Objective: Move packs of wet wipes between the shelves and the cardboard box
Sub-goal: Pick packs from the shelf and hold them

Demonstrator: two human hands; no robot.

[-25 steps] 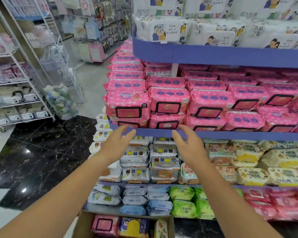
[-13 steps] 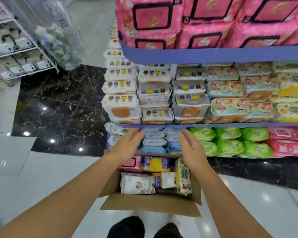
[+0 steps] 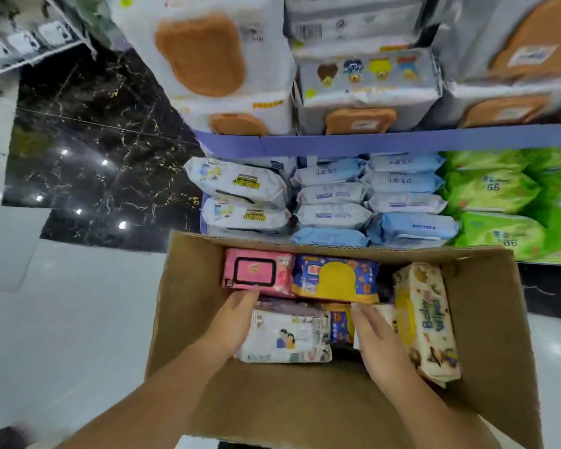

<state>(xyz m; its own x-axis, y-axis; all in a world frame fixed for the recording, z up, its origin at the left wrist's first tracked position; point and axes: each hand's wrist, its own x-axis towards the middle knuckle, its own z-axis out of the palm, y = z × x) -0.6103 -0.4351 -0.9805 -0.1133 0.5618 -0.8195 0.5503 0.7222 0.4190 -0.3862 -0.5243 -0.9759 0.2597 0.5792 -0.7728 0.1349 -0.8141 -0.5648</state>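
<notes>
An open cardboard box (image 3: 486,322) sits on the floor in front of the shelves. Inside lie a pink pack (image 3: 256,273), a blue and yellow pack (image 3: 336,278), a white pack with a printed family picture (image 3: 289,340) and a cream "Baby wipes" pack (image 3: 426,322) standing on edge at the right. My left hand (image 3: 232,322) reaches into the box with straight fingers, touching the left end of the white pack, fingertips at the pink pack's near edge. My right hand (image 3: 374,340) is in the box to the white pack's right, fingers straight, covering a small blue pack (image 3: 339,328).
The lowest shelf behind the box holds white and yellow packs (image 3: 240,183), pale blue packs (image 3: 370,199) and green packs (image 3: 499,202). A purple shelf edge (image 3: 402,140) juts out above, carrying white packs with orange lids (image 3: 363,92). Black marble and white floor lie to the left.
My view dropped from the upper shelves to the box. Both hands came down from shelf height into the box and now lie at either side of the white pack.
</notes>
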